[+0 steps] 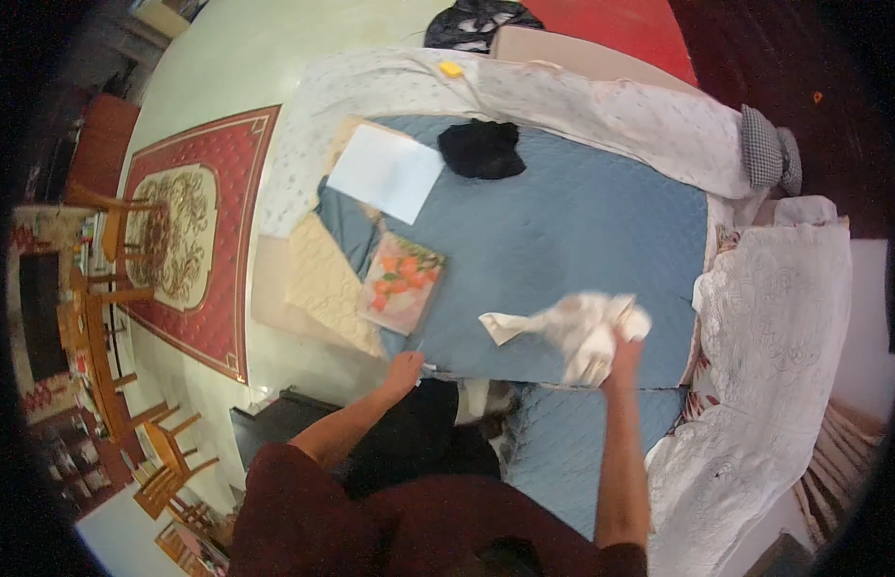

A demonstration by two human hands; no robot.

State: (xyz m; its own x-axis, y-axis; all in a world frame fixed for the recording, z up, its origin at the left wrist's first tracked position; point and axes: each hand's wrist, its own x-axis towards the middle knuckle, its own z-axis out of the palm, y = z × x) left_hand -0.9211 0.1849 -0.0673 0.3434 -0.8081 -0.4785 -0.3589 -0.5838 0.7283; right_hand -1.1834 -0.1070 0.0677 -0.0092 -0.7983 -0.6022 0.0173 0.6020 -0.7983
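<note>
My right hand (630, 354) is closed around one end of a crumpled white cloth (577, 327), which is blurred and spreads to the left over the blue quilted cover (563, 231). Near the cover's front edge my left hand (403, 371) is closed, with something thin and pale sticking out beside its fingers, too small to name. Just beyond that hand lies a flat, square item with orange flowers printed on it (402, 282). A white sheet or board (386, 171) rests farther back, beside a bunched black cloth (482, 149).
White covers drape the sofa's back (582, 106) and its right arm (765, 317). On the backrest sits a small yellow object (451, 70). A red patterned rug (188, 240) and several wooden chairs stand to the left. Beyond the sofa is a black plastic bag (476, 27).
</note>
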